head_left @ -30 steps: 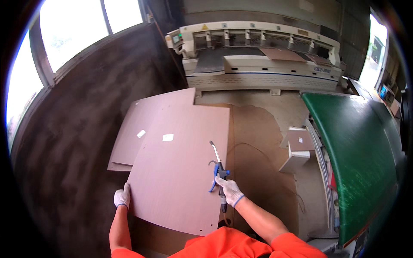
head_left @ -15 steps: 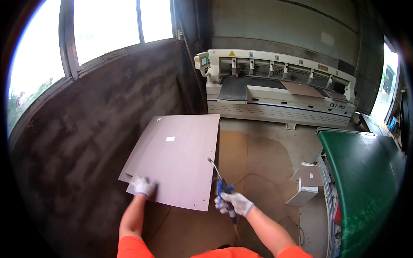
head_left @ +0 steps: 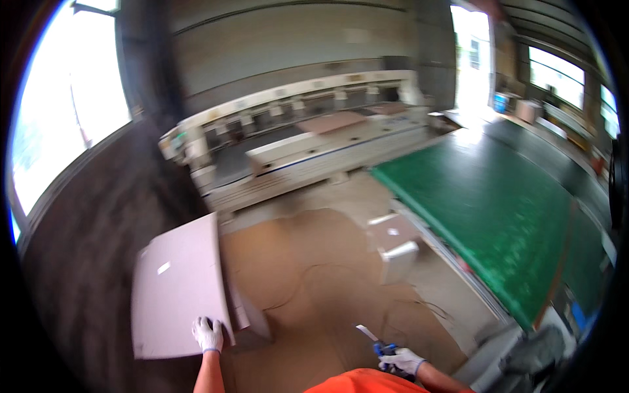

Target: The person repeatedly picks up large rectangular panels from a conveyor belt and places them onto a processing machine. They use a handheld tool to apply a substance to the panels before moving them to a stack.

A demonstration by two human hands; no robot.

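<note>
My left hand (head_left: 208, 335), in a white glove, rests on a pale pinkish-brown panel (head_left: 173, 298) near its front right corner. Its fingers are spread, and it grips nothing. The panel lies on top of a stack and bears a small white label. Lower right, my gloved right hand (head_left: 405, 361) is closed around an air blow gun (head_left: 386, 350) with a blue and black body. The thin metal nozzle of the gun points up and to the left. Motion blurs parts of the view.
A long white drilling machine (head_left: 308, 154) stands along the back wall, with brown panels on its bed. To the right is a large green-topped table (head_left: 472, 203). A small white-and-brown board unit (head_left: 396, 259) stands on the floor by it. A thin hose (head_left: 308, 278) crosses the floor.
My view has swung right, so the panels appear further left and more of the green table shows. My left hand has moved across the panel to its right side. The right hand keeps the gun.
</note>
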